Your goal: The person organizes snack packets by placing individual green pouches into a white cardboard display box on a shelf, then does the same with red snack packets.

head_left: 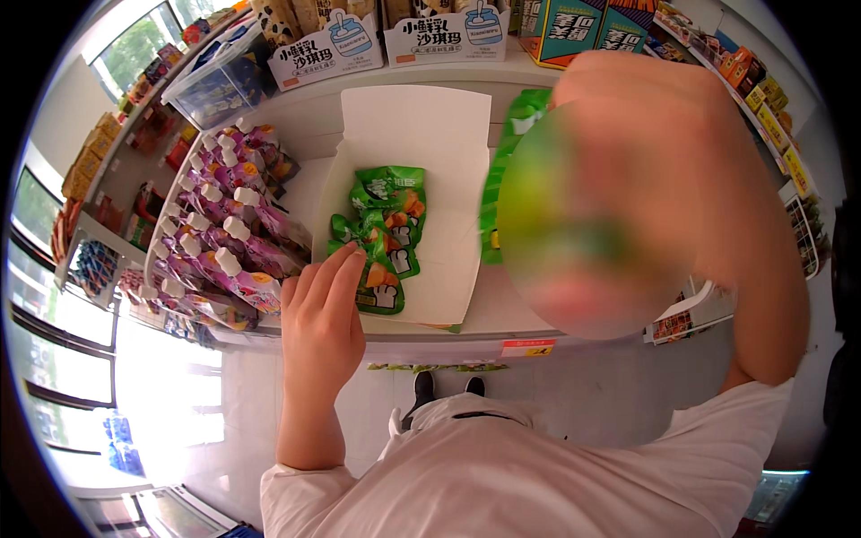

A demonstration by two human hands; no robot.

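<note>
A white cardboard box (457, 179), its back flap standing up, sits on the shelf in front of me with several green snack packets (390, 215) in its left half. My left hand (325, 300) reaches over the box's near left edge, fingers stretched out and fingertips touching the nearest packets; its thumb is hidden. Close to the camera on the right, my raised right hand (646, 134) is heavily blurred. It appears to hold another green snack packet (511, 179), whose zigzag edge shows at the left; the rest is smeared.
Purple pouches with white caps (215, 224) crowd a white rack left of the box. Behind stand a clear plastic bin (220, 85), white display cartons (446, 38) and a teal-and-orange carton (578, 36). Stocked shelves (762, 90) line the right side. A red-and-yellow price tag (529, 348) marks the front edge.
</note>
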